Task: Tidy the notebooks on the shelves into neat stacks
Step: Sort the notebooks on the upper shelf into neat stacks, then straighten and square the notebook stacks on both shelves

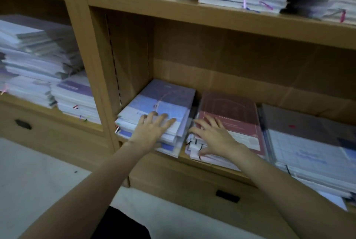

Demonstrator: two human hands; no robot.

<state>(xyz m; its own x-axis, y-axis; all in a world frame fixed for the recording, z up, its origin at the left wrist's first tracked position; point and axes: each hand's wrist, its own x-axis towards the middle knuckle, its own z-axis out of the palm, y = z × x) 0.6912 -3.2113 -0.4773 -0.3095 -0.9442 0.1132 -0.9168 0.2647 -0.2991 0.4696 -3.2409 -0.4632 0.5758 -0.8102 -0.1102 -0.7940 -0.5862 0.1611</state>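
— Where do we have our hands?

— Our left hand (152,129) lies flat with spread fingers on the blue-purple stack of notebooks (159,107), at the left end of the lower shelf (221,169). It holds nothing, it only presses on the top cover.

— And the right one?

— Our right hand (213,138) rests on the near left corner of the dark red stack (233,115), just beside the blue one. The fingers are spread wide on the cover and the thumb touches the paper edges below. We cannot tell whether it grips any pages.

— What is more on this shelf?

— At the right we see a third stack with a grey cover (308,142); its near edge sticks out over the shelf front. Above, on the upper shelf (192,7), more notebooks lie in piles with coloured ribbons.
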